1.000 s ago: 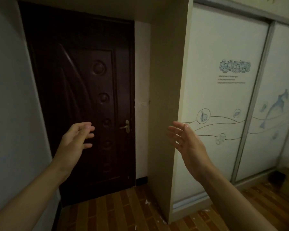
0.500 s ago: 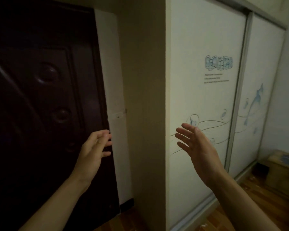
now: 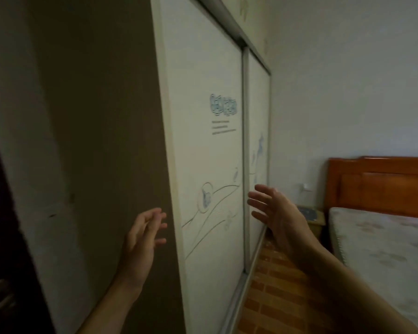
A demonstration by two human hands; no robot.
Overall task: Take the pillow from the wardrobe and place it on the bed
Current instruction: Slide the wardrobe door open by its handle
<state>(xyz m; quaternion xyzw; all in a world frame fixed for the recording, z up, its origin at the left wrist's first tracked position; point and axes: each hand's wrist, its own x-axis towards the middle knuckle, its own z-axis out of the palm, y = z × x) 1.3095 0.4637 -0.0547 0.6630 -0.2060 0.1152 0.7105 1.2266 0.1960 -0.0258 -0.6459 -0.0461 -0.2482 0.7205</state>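
The wardrobe [image 3: 203,145] fills the middle of the view, its two white sliding doors with blue drawings both closed, so the pillow is hidden. My left hand [image 3: 143,239] hovers with relaxed fingers in front of the wardrobe's brown side panel, holding nothing. My right hand [image 3: 275,215] is raised with fingers spread in front of the doors' lower part, also empty. The bed [image 3: 381,249], with a bare patterned mattress and an orange wooden headboard [image 3: 381,184], stands at the right.
A dark door [image 3: 0,261] with a handle is at the far left. A small bedside table [image 3: 311,216] stands between wardrobe and bed. Orange-brown parquet floor [image 3: 275,292] runs along the wardrobe.
The view has swung right: the dark door slid out to the left edge, and the bed and headboard came into sight. Both hands stay raised and empty.
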